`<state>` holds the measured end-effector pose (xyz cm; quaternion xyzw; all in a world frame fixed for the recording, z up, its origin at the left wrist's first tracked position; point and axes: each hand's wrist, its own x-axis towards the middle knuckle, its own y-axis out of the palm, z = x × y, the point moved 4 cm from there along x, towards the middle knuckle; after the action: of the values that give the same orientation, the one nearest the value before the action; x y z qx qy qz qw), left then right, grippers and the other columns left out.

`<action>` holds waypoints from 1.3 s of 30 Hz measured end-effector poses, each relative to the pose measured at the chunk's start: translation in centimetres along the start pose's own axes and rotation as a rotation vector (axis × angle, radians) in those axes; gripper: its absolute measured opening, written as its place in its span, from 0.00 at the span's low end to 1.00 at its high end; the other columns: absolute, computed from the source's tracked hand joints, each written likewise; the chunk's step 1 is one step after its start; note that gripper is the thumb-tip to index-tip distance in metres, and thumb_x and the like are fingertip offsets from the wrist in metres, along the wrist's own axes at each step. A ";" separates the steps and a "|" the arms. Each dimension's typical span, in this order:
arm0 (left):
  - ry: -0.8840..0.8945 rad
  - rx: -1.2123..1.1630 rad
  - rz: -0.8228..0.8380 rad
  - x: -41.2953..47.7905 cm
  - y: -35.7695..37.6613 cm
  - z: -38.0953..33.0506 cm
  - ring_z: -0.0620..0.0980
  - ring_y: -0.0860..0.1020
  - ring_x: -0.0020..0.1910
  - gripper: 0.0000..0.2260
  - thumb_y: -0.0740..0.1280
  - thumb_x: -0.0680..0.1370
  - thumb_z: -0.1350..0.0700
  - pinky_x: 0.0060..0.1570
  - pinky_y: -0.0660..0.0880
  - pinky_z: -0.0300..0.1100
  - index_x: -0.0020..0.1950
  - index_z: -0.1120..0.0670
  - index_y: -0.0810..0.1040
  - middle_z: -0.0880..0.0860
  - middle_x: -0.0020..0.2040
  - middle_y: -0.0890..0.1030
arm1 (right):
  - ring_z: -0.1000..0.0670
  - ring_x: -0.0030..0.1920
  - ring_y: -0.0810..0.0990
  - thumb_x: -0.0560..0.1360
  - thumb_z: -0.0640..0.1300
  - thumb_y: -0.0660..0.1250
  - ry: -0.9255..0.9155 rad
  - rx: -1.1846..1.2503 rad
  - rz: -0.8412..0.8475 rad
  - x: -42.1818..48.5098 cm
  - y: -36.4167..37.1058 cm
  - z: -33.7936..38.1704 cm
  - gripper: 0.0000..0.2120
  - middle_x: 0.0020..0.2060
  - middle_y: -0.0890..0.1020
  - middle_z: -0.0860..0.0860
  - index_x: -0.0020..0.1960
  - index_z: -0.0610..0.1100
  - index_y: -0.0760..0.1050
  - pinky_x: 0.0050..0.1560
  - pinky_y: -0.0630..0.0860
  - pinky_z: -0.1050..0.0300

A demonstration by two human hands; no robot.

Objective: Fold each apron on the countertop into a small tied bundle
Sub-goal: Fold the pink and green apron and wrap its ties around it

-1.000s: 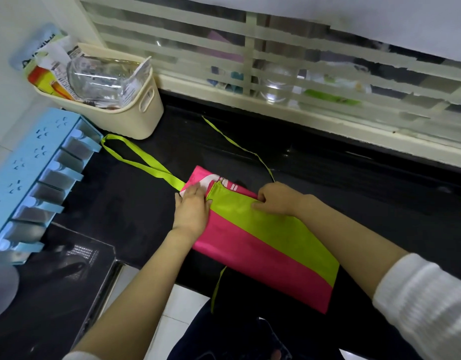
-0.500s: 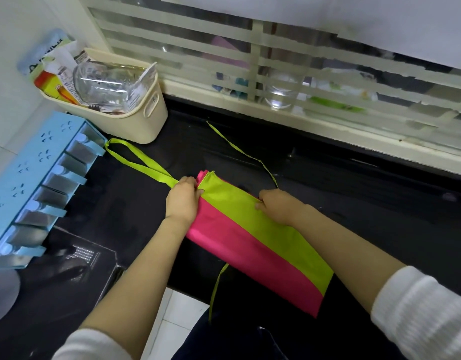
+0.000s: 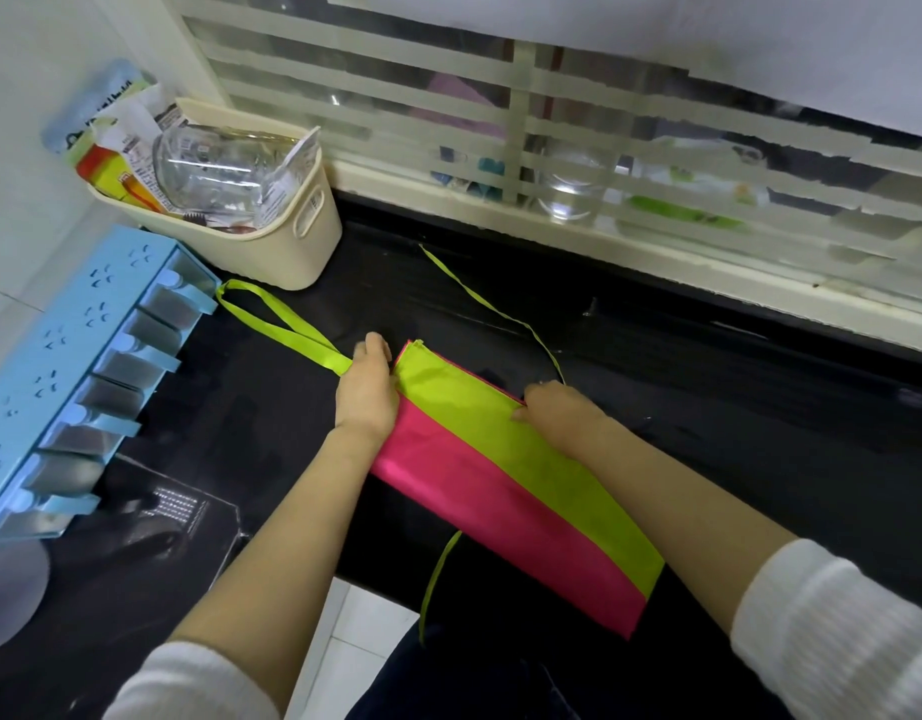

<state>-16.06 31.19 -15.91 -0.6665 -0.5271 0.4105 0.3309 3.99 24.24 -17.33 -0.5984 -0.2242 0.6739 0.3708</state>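
While the apron (image 3: 500, 480) lies folded into a long pink-and-green strip set diagonally on the black countertop (image 3: 734, 407), both forearms reach forward over it. The left hand (image 3: 368, 389) rests palm down on the strip's left end, fingers nearly straight, at the point where the green neck loop (image 3: 287, 324) leaves the fabric. The right hand (image 3: 557, 407) grips the far edge, fingers curled over it and thumb on the green band. A thin green tie (image 3: 479, 298) trails toward the window.
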 end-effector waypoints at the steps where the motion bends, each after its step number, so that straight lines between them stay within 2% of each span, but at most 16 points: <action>1: 0.001 0.031 -0.016 -0.3 0.0 -0.1 0.64 0.73 0.48 0.11 0.57 0.74 0.71 0.45 0.69 0.53 0.54 0.60 0.67 0.61 0.54 0.70 | 0.39 0.63 0.73 0.82 0.48 0.56 -0.005 -0.010 0.001 0.0 0.0 0.1 0.19 0.61 0.74 0.38 0.63 0.34 0.69 0.58 0.71 0.48; 4: 0.081 0.281 -0.109 -2.3 0.7 -1.1 0.61 0.69 0.55 0.13 0.59 0.75 0.69 0.53 0.65 0.51 0.59 0.61 0.70 0.61 0.57 0.69 | 0.39 0.62 0.73 0.82 0.48 0.56 0.004 -0.005 0.001 0.0 -0.1 0.1 0.19 0.61 0.74 0.38 0.63 0.34 0.69 0.57 0.71 0.48; 6: 0.196 0.292 -0.050 -4.2 2.4 -2.0 0.61 0.68 0.61 0.15 0.60 0.78 0.63 0.59 0.63 0.51 0.64 0.60 0.70 0.61 0.62 0.69 | 0.39 0.62 0.74 0.82 0.48 0.56 0.011 0.004 0.000 0.1 -0.1 0.0 0.18 0.60 0.75 0.38 0.63 0.35 0.70 0.57 0.72 0.48; 9: 0.212 0.332 0.161 -6.1 5.6 -1.2 0.61 0.49 0.76 0.23 0.49 0.83 0.47 0.73 0.44 0.55 0.77 0.51 0.54 0.58 0.77 0.53 | 0.40 0.61 0.74 0.82 0.49 0.57 0.003 -0.028 0.007 -0.1 -0.3 -0.1 0.19 0.60 0.75 0.39 0.63 0.35 0.69 0.56 0.72 0.50; 12: 0.210 0.401 0.186 -6.3 7.0 0.1 0.60 0.39 0.76 0.28 0.32 0.76 0.40 0.70 0.33 0.54 0.75 0.46 0.38 0.55 0.78 0.42 | 0.41 0.61 0.73 0.81 0.48 0.58 0.016 0.017 -0.082 -1.1 0.4 0.1 0.17 0.60 0.74 0.41 0.64 0.37 0.66 0.55 0.71 0.50; 14: 0.214 0.402 0.169 -6.3 7.2 0.3 0.60 0.40 0.76 0.29 0.30 0.74 0.39 0.70 0.32 0.54 0.74 0.46 0.38 0.55 0.78 0.43 | 0.39 0.63 0.73 0.76 0.41 0.66 -0.063 -0.064 -0.355 -2.4 1.3 1.4 0.20 0.61 0.74 0.40 0.65 0.38 0.67 0.60 0.71 0.48; 16: 0.219 0.394 0.136 -6.2 7.2 0.2 0.61 0.43 0.76 0.29 0.30 0.75 0.38 0.70 0.34 0.55 0.74 0.46 0.41 0.56 0.78 0.46 | 0.37 0.67 0.70 0.70 0.42 0.72 -0.182 -0.109 -0.374 -3.7 3.2 3.4 0.28 0.65 0.73 0.39 0.67 0.37 0.70 0.66 0.67 0.43; 19: 0.220 0.397 0.136 -6.2 7.2 0.2 0.60 0.43 0.76 0.28 0.32 0.75 0.39 0.70 0.33 0.54 0.74 0.46 0.41 0.56 0.78 0.46 | 0.39 0.74 0.58 0.77 0.53 0.60 -0.358 -0.255 -0.246 -4.9 6.2 4.2 0.29 0.75 0.60 0.44 0.75 0.44 0.61 0.71 0.55 0.38; 22: 0.220 0.405 0.128 -6.3 7.0 0.2 0.59 0.41 0.76 0.28 0.31 0.74 0.39 0.69 0.31 0.53 0.74 0.45 0.38 0.55 0.78 0.43 | 0.40 0.68 0.71 0.74 0.59 0.50 -0.259 -0.296 -0.127 -5.0 6.7 0.5 0.30 0.68 0.72 0.45 0.69 0.44 0.70 0.62 0.70 0.40; 23: 0.218 0.410 0.135 -6.3 7.0 0.1 0.59 0.40 0.76 0.28 0.31 0.75 0.39 0.69 0.31 0.53 0.74 0.45 0.38 0.55 0.78 0.43 | 0.42 0.68 0.71 0.73 0.60 0.47 -0.237 -0.300 -0.123 -5.2 6.4 -1.0 0.33 0.69 0.71 0.45 0.70 0.43 0.68 0.63 0.70 0.41; 26: 0.238 0.446 0.189 -5.8 6.8 -0.1 0.59 0.39 0.76 0.25 0.39 0.81 0.41 0.72 0.34 0.55 0.76 0.46 0.38 0.55 0.78 0.41 | 0.46 0.75 0.43 0.72 0.63 0.32 -0.234 -0.337 -0.156 -5.6 6.1 -4.5 0.35 0.74 0.40 0.51 0.74 0.47 0.37 0.74 0.52 0.45; 28: 0.248 0.473 0.246 -5.3 6.5 -0.5 0.59 0.38 0.76 0.25 0.44 0.83 0.44 0.72 0.36 0.57 0.77 0.47 0.40 0.56 0.78 0.39 | 0.49 0.75 0.35 0.76 0.63 0.34 -0.216 -0.319 -0.154 -5.9 6.2 -5.3 0.30 0.71 0.31 0.52 0.70 0.48 0.27 0.76 0.43 0.49; 32: 0.293 0.490 0.208 -6.3 5.7 -3.5 0.60 0.42 0.76 0.27 0.55 0.82 0.59 0.72 0.42 0.59 0.78 0.51 0.47 0.59 0.78 0.44 | 0.47 0.76 0.37 0.82 0.55 0.45 -0.160 -0.326 -0.144 -6.4 6.0 -4.5 0.32 0.75 0.35 0.48 0.71 0.44 0.27 0.75 0.42 0.51; 34: 0.372 0.443 0.139 -8.9 5.6 -5.5 0.61 0.53 0.75 0.28 0.60 0.77 0.64 0.71 0.54 0.57 0.76 0.54 0.58 0.61 0.76 0.54 | 0.47 0.76 0.38 0.82 0.55 0.45 -0.131 -0.340 -0.134 -6.7 6.2 -4.4 0.32 0.76 0.37 0.47 0.75 0.42 0.31 0.75 0.42 0.51; 36: 0.470 0.413 0.100 -12.3 7.0 -6.4 0.61 0.68 0.69 0.22 0.62 0.75 0.58 0.64 0.68 0.55 0.70 0.54 0.70 0.60 0.71 0.68 | 0.46 0.77 0.39 0.82 0.55 0.45 -0.107 -0.340 -0.135 -7.1 6.4 -4.6 0.32 0.76 0.38 0.46 0.76 0.41 0.33 0.75 0.43 0.50; 39: 0.466 0.472 0.293 -16.9 9.9 -6.3 0.59 0.74 0.64 0.22 0.54 0.75 0.50 0.60 0.73 0.58 0.65 0.51 0.76 0.58 0.67 0.74 | 0.44 0.77 0.46 0.82 0.56 0.46 -0.048 -0.350 -0.146 -8.3 6.7 -5.3 0.33 0.77 0.43 0.44 0.76 0.39 0.36 0.75 0.47 0.48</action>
<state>-7.95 12.45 -18.37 -0.7159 -0.2269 0.4009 0.5247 7.66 12.95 -17.96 -0.6197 -0.3896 0.6099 0.3036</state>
